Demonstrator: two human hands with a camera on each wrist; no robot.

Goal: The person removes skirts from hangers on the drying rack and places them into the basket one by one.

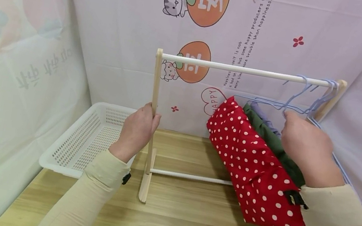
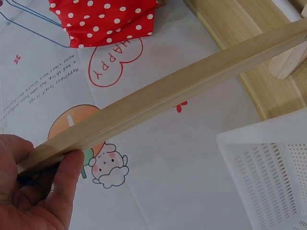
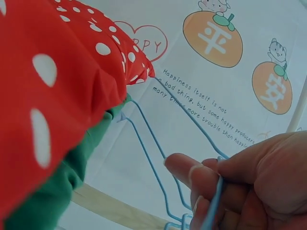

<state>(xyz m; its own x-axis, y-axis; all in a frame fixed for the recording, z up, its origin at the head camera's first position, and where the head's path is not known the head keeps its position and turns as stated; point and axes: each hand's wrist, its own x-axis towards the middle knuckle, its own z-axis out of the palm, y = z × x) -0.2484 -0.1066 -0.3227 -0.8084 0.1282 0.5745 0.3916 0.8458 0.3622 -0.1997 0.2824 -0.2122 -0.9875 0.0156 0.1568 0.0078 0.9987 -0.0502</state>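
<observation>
My left hand [image 1: 136,129] grips the left wooden upright [image 1: 156,81] of a small clothes rack, thumb and fingers round it in the left wrist view. At the rack's right end, my right hand [image 1: 305,145] pinches a blue wire hanger [image 3: 189,117] just below its hook. The hook loops over the white top rail [image 1: 228,67]. A red garment with white dots [image 1: 257,170] hangs on this hanger, tilted and spread toward me. Behind it, a green garment [image 1: 267,135] and a purple garment [image 1: 262,116] hang on other blue hangers, partly hidden.
A white perforated plastic basket [image 1: 63,149] stands left of the rack. The rack rests on a wood-grain table [image 1: 178,216], with a white lower bar [image 1: 191,177] between its feet. Printed white cloth [image 1: 121,19] hangs behind and at both sides.
</observation>
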